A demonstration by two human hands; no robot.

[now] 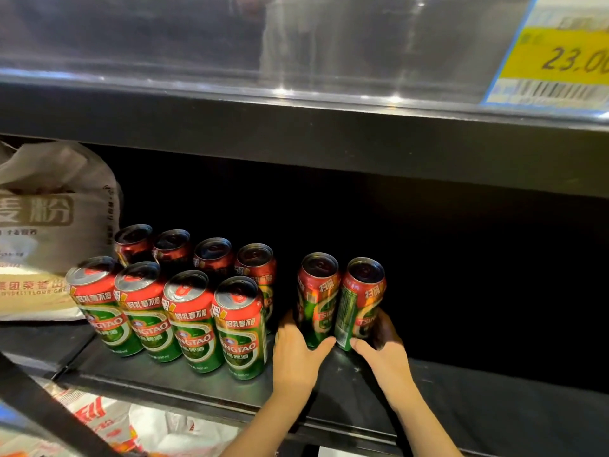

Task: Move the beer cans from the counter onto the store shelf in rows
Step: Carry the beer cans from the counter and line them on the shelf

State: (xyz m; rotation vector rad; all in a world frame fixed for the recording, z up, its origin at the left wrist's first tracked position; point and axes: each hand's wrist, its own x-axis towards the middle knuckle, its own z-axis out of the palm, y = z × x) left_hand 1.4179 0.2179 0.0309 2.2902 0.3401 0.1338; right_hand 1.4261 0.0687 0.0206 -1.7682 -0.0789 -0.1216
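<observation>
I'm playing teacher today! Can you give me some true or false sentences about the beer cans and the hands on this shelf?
1. Each hand holds one can: the left hand a can, the right hand another can. True.
2. The two held cans are lying flat. False; they stand upright.
3. Eight other cans stand in two rows of four. True.
4. The flour bag sits right of the cans. False; it sits left.
5. The price tag is red. False; it is yellow.

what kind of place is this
Most likely a shop aisle: a yellow price tag with barcode on the shelf edge, red-and-green beer cans in rows, and a beige paper flour sack beside them.
</observation>
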